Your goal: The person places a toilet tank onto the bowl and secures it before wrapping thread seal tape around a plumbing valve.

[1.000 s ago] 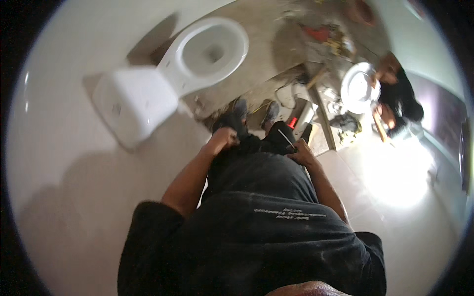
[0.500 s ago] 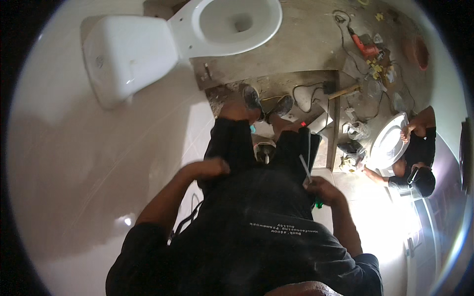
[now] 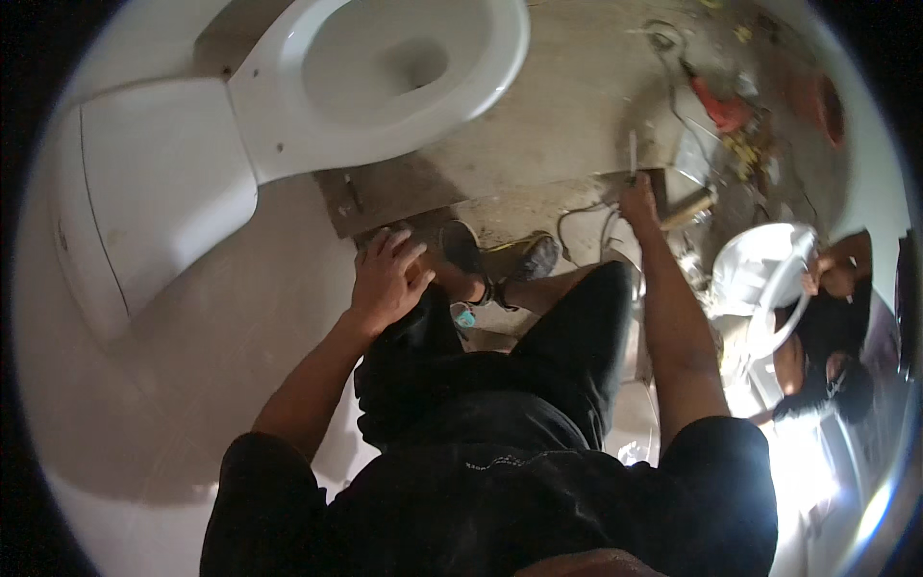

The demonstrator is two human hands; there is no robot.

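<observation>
My left hand (image 3: 387,277) is open, its fingers spread above my left knee, close to the near side of the white toilet (image 3: 332,159) and holding nothing. At the end of my outstretched right arm, my right hand (image 3: 638,204) is closed around what looks like a screwdriver (image 3: 633,152). Its thin pale shaft points away from me, while the fist hides the handle. The toilet has a tank (image 3: 163,183) at the left and an uncovered bowl. A person at the right holds a white toilet seat (image 3: 786,298) with its lid (image 3: 750,264) apart from the ring.
A red power drill (image 3: 719,104) with a cable (image 3: 673,82) lies on the dusty floor at the far right. Yellow bits (image 3: 742,152), a wooden piece (image 3: 690,208) and a red bucket (image 3: 831,108) are near it. A bright light glares at the lower right.
Both hands have reached forward from beside my waist, the right one carrying the screwdriver. My left fingers have spread. The toilet appears larger and nearer. The other person's toilet seat has opened from its lid.
</observation>
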